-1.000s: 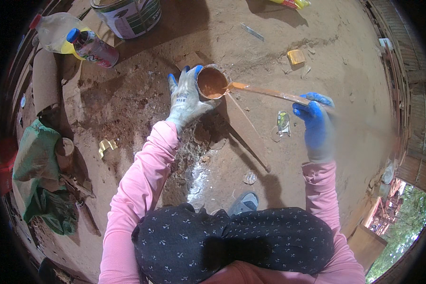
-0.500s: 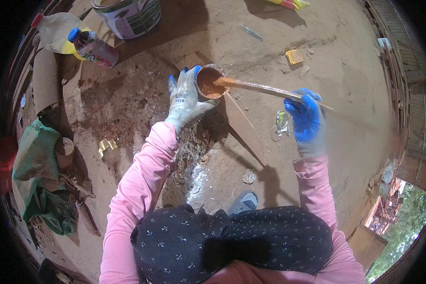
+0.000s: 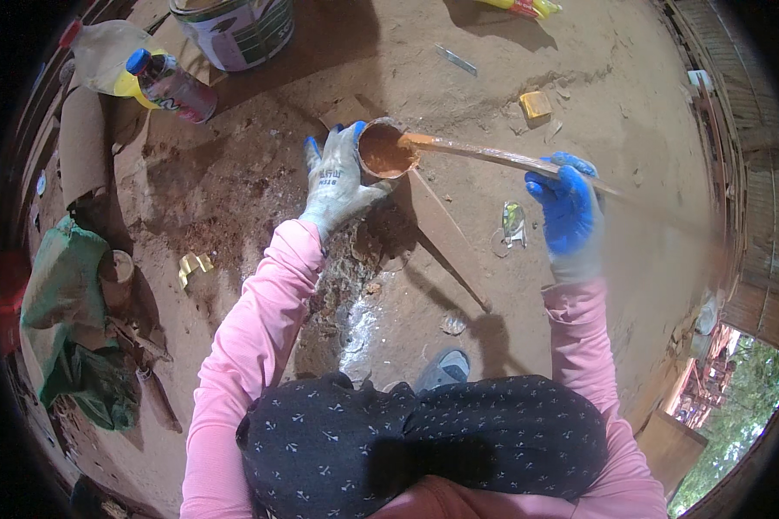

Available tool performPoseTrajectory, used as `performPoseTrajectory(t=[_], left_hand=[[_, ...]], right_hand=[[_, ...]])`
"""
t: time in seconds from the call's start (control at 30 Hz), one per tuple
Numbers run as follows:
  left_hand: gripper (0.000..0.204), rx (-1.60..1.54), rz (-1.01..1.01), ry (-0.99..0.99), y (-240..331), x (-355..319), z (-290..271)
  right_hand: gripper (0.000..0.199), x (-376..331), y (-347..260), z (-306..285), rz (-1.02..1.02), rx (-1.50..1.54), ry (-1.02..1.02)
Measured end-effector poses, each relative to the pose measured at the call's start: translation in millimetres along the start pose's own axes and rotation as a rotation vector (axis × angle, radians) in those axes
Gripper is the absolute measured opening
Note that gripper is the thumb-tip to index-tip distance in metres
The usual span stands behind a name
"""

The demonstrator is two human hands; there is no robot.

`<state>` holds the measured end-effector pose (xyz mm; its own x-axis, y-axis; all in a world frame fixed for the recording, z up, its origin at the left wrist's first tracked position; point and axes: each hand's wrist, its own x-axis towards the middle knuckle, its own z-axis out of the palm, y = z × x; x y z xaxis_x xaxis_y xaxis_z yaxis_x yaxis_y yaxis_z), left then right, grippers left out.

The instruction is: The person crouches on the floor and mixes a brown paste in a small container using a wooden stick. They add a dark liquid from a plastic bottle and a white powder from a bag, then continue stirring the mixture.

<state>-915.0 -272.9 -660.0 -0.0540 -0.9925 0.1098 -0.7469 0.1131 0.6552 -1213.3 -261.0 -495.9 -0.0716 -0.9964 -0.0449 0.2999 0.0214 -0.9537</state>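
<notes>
My left hand (image 3: 336,182), in a grey-white work glove with blue fingertips, curls around the side of a small round cup (image 3: 362,156). Inside the cup is a thick orange-brown mixture (image 3: 384,157). My right hand (image 3: 567,206), gloved in blue and white, grips a long wooden stick (image 3: 485,154) partway along its length. The stick's orange-coated end reaches the cup's right rim, while its other end blurs off to the right. Extending from under the cup toward me is a narrow brown board (image 3: 448,238). What supports the cup is hidden.
Bare earth surrounds my foot (image 3: 444,368). A large printed bucket (image 3: 244,36), a clear plastic bottle (image 3: 99,54) and a blue-capped bottle (image 3: 180,88) stand at the far left. Green cloth (image 3: 61,298) lies at left; a yellow block (image 3: 536,105) and a wrapper (image 3: 513,223) lie at right.
My right hand has shifted slightly right, drawing the stick with it, so its coated end sits closer to the cup's rim. My left hand keeps its hold on the cup.
</notes>
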Motion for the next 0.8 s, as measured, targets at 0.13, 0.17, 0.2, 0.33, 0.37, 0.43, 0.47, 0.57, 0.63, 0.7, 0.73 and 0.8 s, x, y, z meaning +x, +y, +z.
performPoseTrajectory(t=[0.13,0.17,0.2,0.33,0.37,0.43,0.47,0.57,0.63,0.7,0.73,0.8], left_hand=[[0.106,0.038,0.019,0.008,-1,0,1],[0.106,0.031,0.034,0.034,-1,0,2],[0.106,0.023,0.032,0.031,-2,0,2],[0.106,0.044,0.017,0.016,-3,0,2],[0.105,0.049,0.025,0.017,-3,0,2],[0.104,0.067,0.023,0.006,-3,0,2],[0.103,0.054,0.024,0.008,-3,0,2],[0.103,0.029,0.026,0.008,-3,0,1],[0.103,0.022,0.024,0.016,-3,0,1],[0.103,0.037,0.033,0.029,-2,0,2],[0.102,0.044,0.031,0.034,-2,0,2],[0.103,0.025,0.023,0.020,-2,-1,1]], right_hand=[[0.024,2,0,1,0.091,-0.200,0.007],[0.024,1,0,2,0.052,-0.241,-0.002],[0.024,1,0,2,0.014,-0.203,-0.022],[0.024,-2,-2,4,0.037,-0.170,-0.041],[0.024,-2,-2,4,0.012,-0.161,-0.036],[0.024,-3,-2,5,0.015,-0.282,-0.043],[0.024,-3,-2,5,0.030,-0.346,-0.055],[0.024,-2,0,2,0.027,-0.193,-0.050],[0.023,0,3,-3,0.042,-0.135,-0.026],[0.021,2,8,-8,0.067,-0.133,0.041],[0.021,2,11,-11,0.049,-0.114,0.024],[0.021,1,16,-16,0.054,-0.092,0.051]])
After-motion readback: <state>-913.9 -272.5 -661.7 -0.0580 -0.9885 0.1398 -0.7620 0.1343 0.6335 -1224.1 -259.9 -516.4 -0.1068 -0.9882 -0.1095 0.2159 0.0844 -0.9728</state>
